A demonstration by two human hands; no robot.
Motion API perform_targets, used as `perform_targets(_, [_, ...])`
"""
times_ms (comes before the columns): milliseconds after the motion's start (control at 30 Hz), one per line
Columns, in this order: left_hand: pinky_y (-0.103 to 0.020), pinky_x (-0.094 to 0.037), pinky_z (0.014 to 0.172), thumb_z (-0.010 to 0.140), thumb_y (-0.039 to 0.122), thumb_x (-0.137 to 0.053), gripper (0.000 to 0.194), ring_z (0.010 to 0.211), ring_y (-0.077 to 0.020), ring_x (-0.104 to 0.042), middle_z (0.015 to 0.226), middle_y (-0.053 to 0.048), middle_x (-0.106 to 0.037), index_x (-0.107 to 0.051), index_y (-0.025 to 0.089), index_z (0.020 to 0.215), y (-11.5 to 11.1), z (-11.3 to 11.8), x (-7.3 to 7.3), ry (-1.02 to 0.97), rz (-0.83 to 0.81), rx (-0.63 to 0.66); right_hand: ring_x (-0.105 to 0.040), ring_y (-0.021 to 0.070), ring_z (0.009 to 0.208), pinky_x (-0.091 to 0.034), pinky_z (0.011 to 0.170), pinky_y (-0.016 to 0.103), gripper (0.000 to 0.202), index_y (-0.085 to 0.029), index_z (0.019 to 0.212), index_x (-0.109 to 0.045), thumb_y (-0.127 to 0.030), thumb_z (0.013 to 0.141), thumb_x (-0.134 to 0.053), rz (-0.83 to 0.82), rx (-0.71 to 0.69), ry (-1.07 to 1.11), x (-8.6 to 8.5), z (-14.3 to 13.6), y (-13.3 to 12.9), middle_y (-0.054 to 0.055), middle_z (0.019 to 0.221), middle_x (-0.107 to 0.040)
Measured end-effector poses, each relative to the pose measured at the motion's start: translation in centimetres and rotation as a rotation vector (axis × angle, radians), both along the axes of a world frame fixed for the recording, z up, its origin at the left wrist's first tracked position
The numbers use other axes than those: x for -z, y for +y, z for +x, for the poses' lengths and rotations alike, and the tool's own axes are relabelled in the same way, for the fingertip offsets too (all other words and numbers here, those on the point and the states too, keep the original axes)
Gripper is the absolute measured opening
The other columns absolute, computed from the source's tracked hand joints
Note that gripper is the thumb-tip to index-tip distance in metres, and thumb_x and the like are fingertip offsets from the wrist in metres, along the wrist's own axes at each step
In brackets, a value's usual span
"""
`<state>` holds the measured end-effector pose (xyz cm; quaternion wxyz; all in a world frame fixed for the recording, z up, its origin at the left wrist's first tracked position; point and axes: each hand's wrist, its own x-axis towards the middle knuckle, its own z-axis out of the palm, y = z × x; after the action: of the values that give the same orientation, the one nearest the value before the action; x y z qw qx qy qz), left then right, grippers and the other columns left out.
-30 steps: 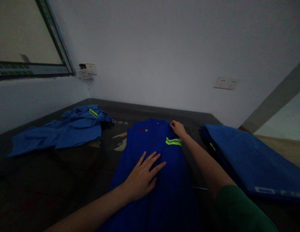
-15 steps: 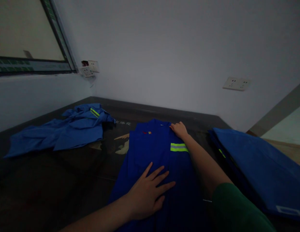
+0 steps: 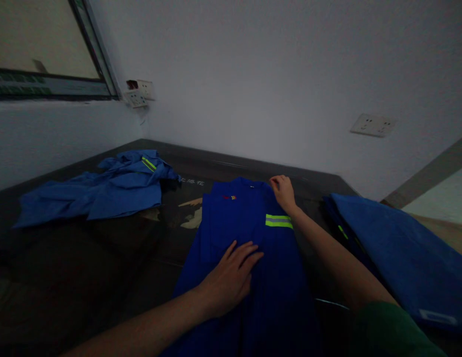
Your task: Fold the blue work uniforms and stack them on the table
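Observation:
In the head view a dark blue work jacket (image 3: 231,223) lies in front of me, its collar pointing away. It has a yellow-green and grey reflective band and small red and yellow marks on the chest. My left hand (image 3: 231,275) rests flat on the middle of the jacket, fingers stretched and slightly apart. At the far right shoulder, beside the collar, is my right hand (image 3: 283,192). Its fingers are bent, with a small gap between thumb and forefinger, and no cloth shows between them. The lower part of the jacket is dark and partly behind my left arm.
A crumpled lighter blue garment (image 3: 119,191) lies at the left on the dark table (image 3: 104,267). To the right is a stack of folded blue clothes (image 3: 398,248). The white wall (image 3: 253,89) behind carries a socket plate (image 3: 372,125).
My right hand has come off the jacket's shoulder, slightly up and to the right. The left hand's fingers have drawn closer together on the cloth. The view has tilted a little.

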<state>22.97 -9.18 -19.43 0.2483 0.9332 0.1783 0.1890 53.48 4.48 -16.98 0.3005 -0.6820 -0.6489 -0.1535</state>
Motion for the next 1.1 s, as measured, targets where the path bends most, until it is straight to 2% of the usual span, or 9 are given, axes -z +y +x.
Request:
perform_targets(67, [-0.048,-0.025,0.117,0.072,-0.004,-0.032,0.069,0.138,-0.0175,-0.033,0.143,-0.009,-0.042,-0.036,0.02,0.136,0.5,0.0,0.6,-0.168,-0.123,-0.072,-0.057,0.0211,0.087,-0.044,0.079,0.033,0.022,-0.018,0.091,-0.063,-0.026,0.094,-0.044,-0.009,-0.23,0.145,-1.3,-2.2,-2.7,0.009,0.092,-0.064])
perform_targets(200, [-0.043,-0.029,0.116,0.059,-0.007,-0.03,0.075,0.134,-0.0157,-0.038,0.139,-0.009,-0.043,-0.037,0.02,0.13,1.4,-0.1,1.6,-0.411,-0.231,-0.177,-0.06,0.0162,0.084,-0.046,0.077,0.029,0.014,-0.019,0.091,-0.064,-0.025,0.092,-0.051,-0.307,-0.673,0.184,-3.8,-7.2,-10.4,0.005,0.091,-0.065])
perform_targets(267, [-0.045,-0.027,0.117,0.061,-0.007,-0.031,0.075,0.134,-0.0169,-0.036,0.138,-0.01,-0.042,-0.036,0.019,0.131,1.8,-0.3,1.5,-0.409,-0.196,-0.201,-0.06,0.0151,0.086,-0.046,0.078,0.027,0.013,-0.019,0.093,-0.065,-0.02,0.091,-0.052,-0.469,-0.785,0.089,-4.4,-9.2,-13.8,0.004,0.092,-0.065])
perform_targets(367, [-0.046,-0.028,0.116,0.066,-0.006,-0.035,0.072,0.135,-0.0198,-0.035,0.139,-0.012,-0.041,-0.036,0.018,0.134,2.4,-0.7,0.7,-0.294,-0.11,-0.201,-0.059,0.0154,0.091,-0.046,0.079,0.027,0.018,-0.021,0.098,-0.067,-0.014,0.09,-0.053,-0.605,-0.81,-0.157,-4.2,-10.8,-16.4,0.005,0.099,-0.064])
perform_targets(533, [-0.045,-0.035,0.111,0.073,-0.001,-0.042,0.065,0.129,-0.0223,-0.042,0.136,-0.011,-0.045,-0.04,0.02,0.135,3.1,-1.7,-0.5,-0.059,0.038,-0.221,-0.058,0.0203,0.091,-0.047,0.073,0.031,0.023,-0.022,0.107,-0.067,-0.017,0.092,-0.05,-0.532,-0.721,-0.59,-2.7,-11.5,-15.3,0.01,0.1,-0.062])
perform_targets(667, [-0.041,-0.037,0.109,0.075,0.0,-0.043,0.064,0.128,-0.0218,-0.043,0.137,-0.01,-0.047,-0.04,0.018,0.136,3.1,-2.1,-0.5,0.034,0.161,-0.241,-0.06,0.0207,0.086,-0.045,0.066,0.03,0.023,-0.021,0.107,-0.067,-0.014,0.09,-0.053,-0.521,-0.723,-0.73,-3.8,-11.9,-14.0,0.011,0.1,-0.065])
perform_targets(800, [-0.037,-0.041,0.106,0.073,-0.003,-0.041,0.072,0.129,-0.02,-0.044,0.139,-0.008,-0.046,-0.035,0.021,0.14,3.1,-2.4,-0.1,0.069,0.202,-0.249,-0.059,0.0186,0.08,-0.042,0.062,0.028,0.026,-0.022,0.103,-0.068,-0.008,0.085,-0.054,-0.554,-0.718,-0.692,-6.7,-11.7,-13.9,0.009,0.099,-0.065])
perform_targets(900, [-0.035,-0.042,0.105,0.079,-0.001,-0.038,0.067,0.127,-0.0181,-0.047,0.138,-0.009,-0.049,-0.033,0.021,0.142,3.1,-2.5,0.1,0.091,0.219,-0.266,-0.058,0.0193,0.082,-0.041,0.063,0.029,0.027,-0.02,0.098,-0.067,-0.005,0.079,-0.056,-0.558,-0.727,-0.635,-8.6,-10.9,-14.3,0.008,0.098,-0.065])
perform_targets(1100, [-0.042,-0.032,0.111,0.092,0.006,-0.031,0.05,0.135,-0.0203,-0.041,0.144,-0.012,-0.045,-0.04,0.016,0.14,3.4,-2.4,0.5,0.245,0.362,-0.21,-0.057,0.0186,0.086,-0.043,0.07,0.029,0.021,-0.021,0.093,-0.064,-0.009,0.078,-0.057,-0.671,-0.746,-0.493,-10.1,-9.7,-14.6,0.003,0.091,-0.065])
